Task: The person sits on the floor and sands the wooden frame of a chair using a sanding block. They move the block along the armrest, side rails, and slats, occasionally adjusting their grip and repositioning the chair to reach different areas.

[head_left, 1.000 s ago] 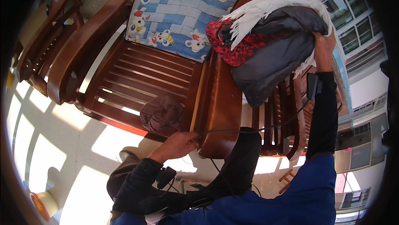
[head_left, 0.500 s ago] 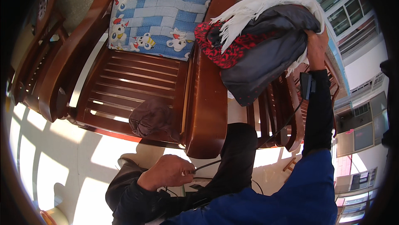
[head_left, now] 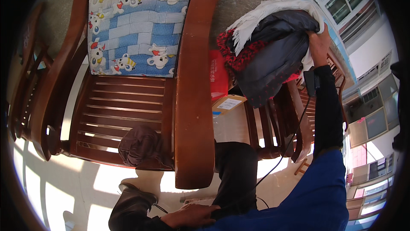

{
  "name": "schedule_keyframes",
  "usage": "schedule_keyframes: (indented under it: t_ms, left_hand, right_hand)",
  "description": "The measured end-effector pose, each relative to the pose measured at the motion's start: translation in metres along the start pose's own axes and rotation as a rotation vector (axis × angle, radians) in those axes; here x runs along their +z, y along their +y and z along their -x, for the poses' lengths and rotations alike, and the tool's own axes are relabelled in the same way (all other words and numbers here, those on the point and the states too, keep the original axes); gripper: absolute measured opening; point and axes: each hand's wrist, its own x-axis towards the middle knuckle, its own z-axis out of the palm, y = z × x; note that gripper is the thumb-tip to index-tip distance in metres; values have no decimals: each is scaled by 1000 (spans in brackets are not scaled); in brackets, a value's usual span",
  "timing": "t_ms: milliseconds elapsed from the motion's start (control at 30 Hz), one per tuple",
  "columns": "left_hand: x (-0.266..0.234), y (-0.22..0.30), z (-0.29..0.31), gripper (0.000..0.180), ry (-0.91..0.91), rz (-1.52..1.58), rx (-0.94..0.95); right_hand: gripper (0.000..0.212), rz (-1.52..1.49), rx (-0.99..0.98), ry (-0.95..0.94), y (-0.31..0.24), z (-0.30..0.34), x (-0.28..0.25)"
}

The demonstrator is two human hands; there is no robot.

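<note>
My right hand (head_left: 320, 45) grips the upper right edge of a bundled dark jacket (head_left: 273, 56), raised over the wooden chair at the right. Red and black patterned cloth (head_left: 241, 56) shows at the bundle's left side. A white fringed scarf (head_left: 252, 20) is draped over its top. Low in the view, by my dark-trousered leg, my left hand (head_left: 192, 215) has its fingers closed at the end of a thin black cable (head_left: 282, 158). That cable runs up to a small black device (head_left: 311, 84) on my right wrist.
A wooden armchair (head_left: 194, 103) holds a blue bear-print cushion (head_left: 136, 30) and a crumpled brown cap (head_left: 141, 145). Between the chairs are a red bag (head_left: 218, 75) and a cardboard box (head_left: 228, 104). Another slatted wooden chair (head_left: 273, 124) stands at right.
My view has shifted, so the armchair sits farther left and lower, and the red bag and box show. My left hand has dropped toward my lap. My right hand keeps hold of the jacket.
</note>
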Motion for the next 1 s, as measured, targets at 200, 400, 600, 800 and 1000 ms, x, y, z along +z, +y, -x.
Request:
schedule_keyframes:
  t_ms: [200, 400, 600, 800, 1000]
  left_hand:
    - [7, -14, -22, 72, 173, 122, 9]
    - [-2, -27, -34, 58, 88, 211, -56]
    - [-18, -39, -39, 56, 66, 246, -103]
    - [-24, -42, -42, 54, 48, 241, -105]
    - [-33, -48, -46, 53, 56, 240, -127]
  right_hand:
    - [55, 57, -10, -33, 51, 50, 99]
    - [68, 139, 204, -273, 73, 207, 210]
    - [73, 140, 167, -516, 74, 290, 246]
    - [70, 164, 217, -523, 88, 267, 244]
    - [56, 95, 401, -317, 136, 226, 219]
